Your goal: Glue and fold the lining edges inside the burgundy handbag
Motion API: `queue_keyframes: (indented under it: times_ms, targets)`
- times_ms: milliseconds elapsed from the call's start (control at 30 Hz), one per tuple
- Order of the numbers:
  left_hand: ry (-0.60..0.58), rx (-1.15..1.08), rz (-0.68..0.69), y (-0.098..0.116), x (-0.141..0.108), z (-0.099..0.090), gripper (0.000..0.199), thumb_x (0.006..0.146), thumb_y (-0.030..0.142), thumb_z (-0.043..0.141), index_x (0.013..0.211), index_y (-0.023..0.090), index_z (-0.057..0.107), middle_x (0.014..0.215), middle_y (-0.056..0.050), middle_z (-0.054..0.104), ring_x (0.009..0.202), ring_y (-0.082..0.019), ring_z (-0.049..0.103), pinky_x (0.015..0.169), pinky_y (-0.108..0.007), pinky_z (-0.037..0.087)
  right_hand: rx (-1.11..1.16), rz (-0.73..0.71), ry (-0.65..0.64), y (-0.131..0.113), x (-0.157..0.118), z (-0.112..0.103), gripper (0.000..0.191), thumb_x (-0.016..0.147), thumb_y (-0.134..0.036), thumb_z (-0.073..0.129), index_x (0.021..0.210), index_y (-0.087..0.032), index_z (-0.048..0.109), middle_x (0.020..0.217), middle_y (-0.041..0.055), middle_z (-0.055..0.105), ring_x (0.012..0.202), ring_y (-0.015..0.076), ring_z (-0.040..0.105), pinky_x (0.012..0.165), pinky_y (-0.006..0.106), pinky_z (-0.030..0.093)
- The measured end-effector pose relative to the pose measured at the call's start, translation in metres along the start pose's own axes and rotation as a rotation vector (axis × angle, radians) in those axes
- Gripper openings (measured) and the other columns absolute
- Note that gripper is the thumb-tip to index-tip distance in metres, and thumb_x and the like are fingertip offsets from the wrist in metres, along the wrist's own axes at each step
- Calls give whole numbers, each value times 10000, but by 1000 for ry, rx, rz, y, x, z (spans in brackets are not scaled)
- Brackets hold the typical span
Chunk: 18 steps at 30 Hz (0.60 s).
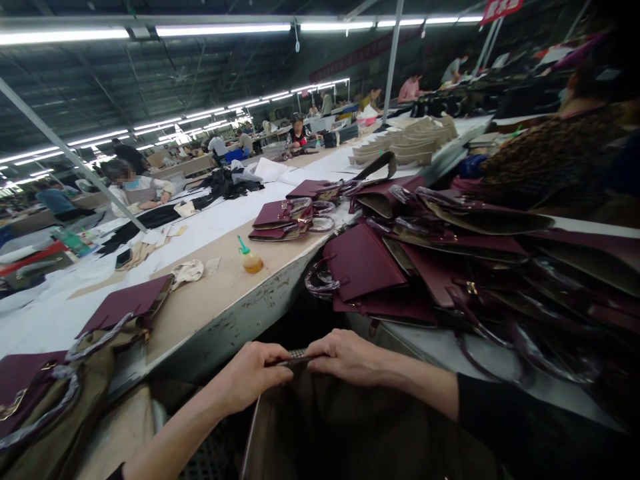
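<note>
Low in the middle of the view, my left hand (257, 375) pinches the upper edge of a dark olive fabric bag lining (360, 427). My right hand (345, 358) grips the same edge a little to the right, thumb and fingers closed on it. Between both hands a short piece of the edge shows, with a pale checked strip. The lining hangs down toward me, and its lower part runs out of view. To the left, a maroon handbag (127, 303) with plastic-wrapped handles lies on the table, an olive lining spilling from it.
Maroon handbags (367, 263) are heaped on the right-hand table. A small bottle (251, 259) with a green nozzle and amber liquid stands near the edge of the long table (225, 293). Beige panels (405, 143) are stacked farther back. A co-worker (133, 187) sits across the table.
</note>
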<state>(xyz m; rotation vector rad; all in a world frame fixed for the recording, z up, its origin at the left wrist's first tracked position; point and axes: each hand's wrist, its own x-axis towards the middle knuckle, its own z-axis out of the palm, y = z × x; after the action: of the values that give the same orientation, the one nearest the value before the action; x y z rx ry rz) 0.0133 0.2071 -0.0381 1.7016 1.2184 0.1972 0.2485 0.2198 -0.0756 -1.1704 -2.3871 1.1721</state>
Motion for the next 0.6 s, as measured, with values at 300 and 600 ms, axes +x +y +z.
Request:
queue_keyframes:
  times_ms: [300, 600]
  targets:
    - [-3, 38, 63, 5, 2, 5, 240, 831, 299, 578, 1011, 246, 726, 867, 33, 691, 823, -153, 578, 735, -231, 398, 26, -22, 13, 5, -2, 4, 210, 856, -334, 583, 967, -285, 755, 700, -24, 605, 703, 151, 568, 626, 225, 342]
    - [67, 326, -42, 25, 12, 23, 189, 727, 426, 585, 632, 299, 689, 636, 90, 657, 695, -169, 603, 642, -251, 407, -86, 129, 13, 8, -12, 6, 372, 854, -584, 568, 1185, -444, 665, 1078, -80, 708, 928, 194, 651, 638, 238, 419]
